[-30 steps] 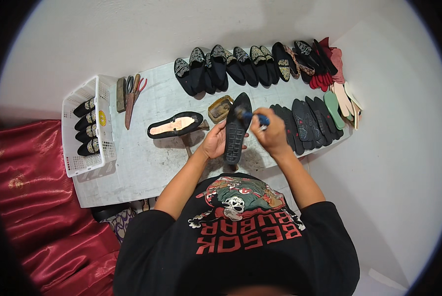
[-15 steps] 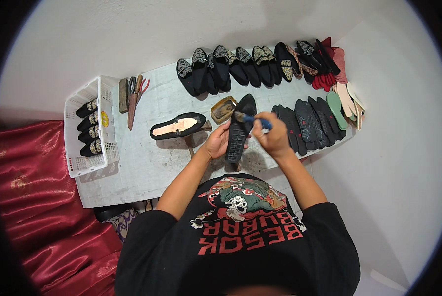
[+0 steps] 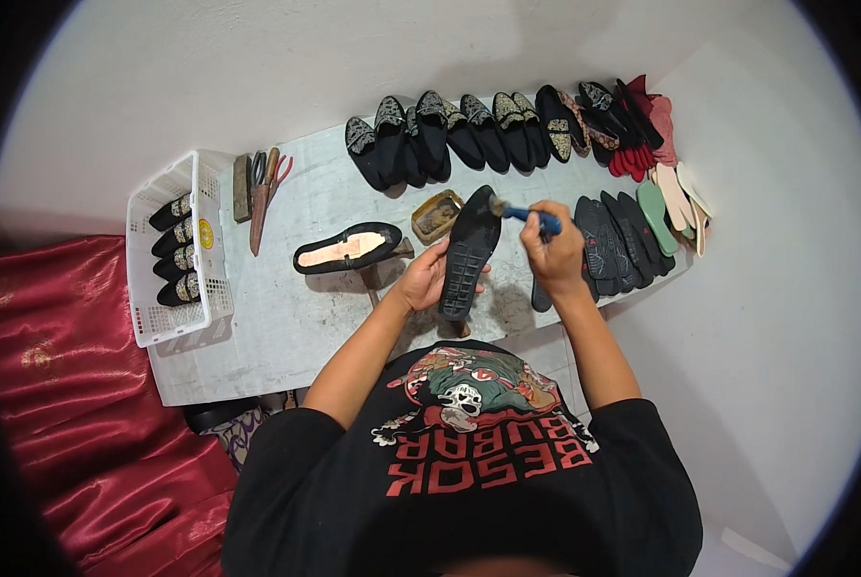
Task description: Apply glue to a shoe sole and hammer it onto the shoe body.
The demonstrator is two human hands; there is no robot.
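Sole work at the bench

Left hand (image 3: 423,282) gripped the black sole (image 3: 469,255) from its left side, tread up, long axis running away from the body over the bench (image 3: 296,317). Right hand (image 3: 553,252) was clenched on a blue-handled brush (image 3: 522,213), its tip touching the sole's far end.

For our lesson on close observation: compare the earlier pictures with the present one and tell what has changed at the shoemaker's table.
Little changed. The right hand keeps its blue-handled brush at the toe of the black sole, shifting only slightly. The left hand still grips that sole. The open black shoe, tin and white basket stayed put.
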